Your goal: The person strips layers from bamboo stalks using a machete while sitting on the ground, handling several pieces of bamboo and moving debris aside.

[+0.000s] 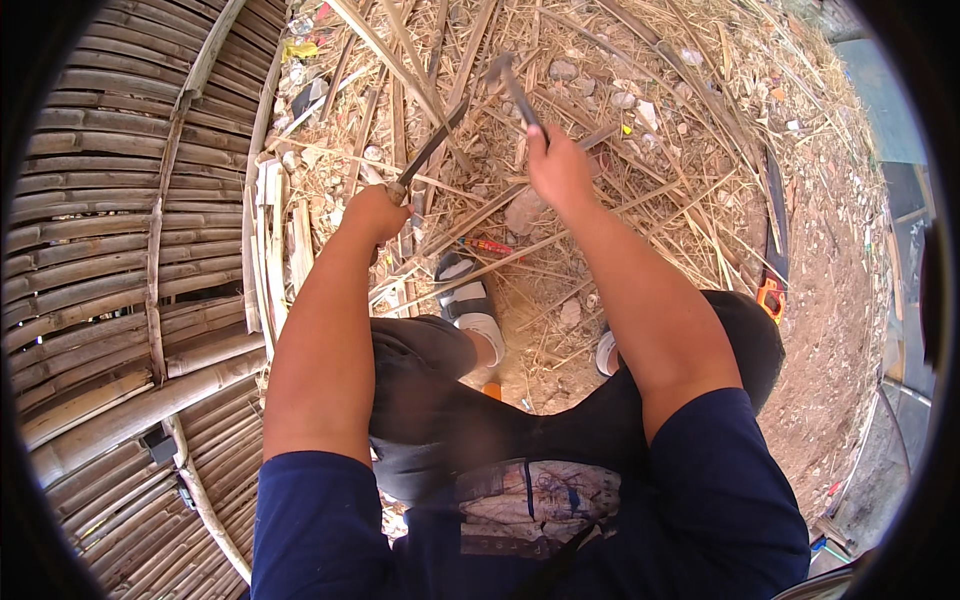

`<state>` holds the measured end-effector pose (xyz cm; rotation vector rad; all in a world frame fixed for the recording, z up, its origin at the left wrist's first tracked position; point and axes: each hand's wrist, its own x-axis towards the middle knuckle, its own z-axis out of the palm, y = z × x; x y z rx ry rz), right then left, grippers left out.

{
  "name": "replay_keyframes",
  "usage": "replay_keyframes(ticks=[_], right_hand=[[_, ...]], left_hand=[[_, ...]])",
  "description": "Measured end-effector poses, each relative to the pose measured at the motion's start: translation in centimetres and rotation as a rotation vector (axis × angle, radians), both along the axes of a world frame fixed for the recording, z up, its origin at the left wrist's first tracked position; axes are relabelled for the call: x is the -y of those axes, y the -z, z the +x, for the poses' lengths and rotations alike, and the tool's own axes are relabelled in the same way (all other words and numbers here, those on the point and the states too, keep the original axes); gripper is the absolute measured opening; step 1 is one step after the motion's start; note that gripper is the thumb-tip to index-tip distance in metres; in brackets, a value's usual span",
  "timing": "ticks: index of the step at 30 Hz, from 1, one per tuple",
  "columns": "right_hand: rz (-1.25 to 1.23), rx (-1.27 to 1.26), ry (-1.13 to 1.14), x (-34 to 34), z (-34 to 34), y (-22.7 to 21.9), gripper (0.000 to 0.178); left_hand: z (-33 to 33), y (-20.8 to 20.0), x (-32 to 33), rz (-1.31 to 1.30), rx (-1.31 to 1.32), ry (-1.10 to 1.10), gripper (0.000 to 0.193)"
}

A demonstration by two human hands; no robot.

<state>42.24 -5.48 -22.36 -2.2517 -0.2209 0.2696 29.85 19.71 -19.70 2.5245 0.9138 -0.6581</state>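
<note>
My left hand (pixel 376 214) is closed round the handle of a long knife (pixel 436 144). The knife's dark, straight blade points up and to the right, over the bamboo strips. In my right hand (pixel 558 170) is a hammer (pixel 517 93), gripped by its dark handle. Its metal head is at the upper left end, a little beyond the knife's tip and apart from it. Long split bamboo strips (pixel 395 55) lie loosely under and ahead of both hands. A pale stone (pixel 525 211) sits on the ground between my forearms.
On the left stands a bamboo slat wall (pixel 90 240) with split bamboo pieces (pixel 270 235) along its foot. A handsaw (pixel 772 295) with an orange handle lies beyond my right knee. My sandalled foot (pixel 466 295) is among straw, stones and a red wrapper (pixel 486 245).
</note>
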Motion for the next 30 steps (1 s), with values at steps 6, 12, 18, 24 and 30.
replay_keyframes(ticks=[6, 12, 18, 24, 30], right_hand=[[0.237, 0.141, 0.052, -2.0, -0.9, -3.3, 0.038], [-0.173, -0.086, -0.261, -1.3, -2.7, 1.9, 0.039], [0.022, -0.123, 0.014, 0.7, 0.2, 2.4, 0.044], [-0.11, -0.146, 0.339, 7.1, 4.7, 5.6, 0.048], [-0.298, 0.322, 0.801, 10.1, 6.0, 4.1, 0.052]], left_hand=[[-0.1, 0.5, -0.5, 0.006, 0.007, 0.016, 0.052], [-1.3, 1.7, -0.3, 0.141, -0.054, 0.258, 0.053], [-1.1, 1.5, 0.1, 0.005, -0.071, 0.096, 0.053], [-0.5, 0.2, 0.2, -0.194, -0.095, 0.028, 0.062], [0.3, -0.4, 2.2, -0.608, -0.027, -0.322, 0.054]])
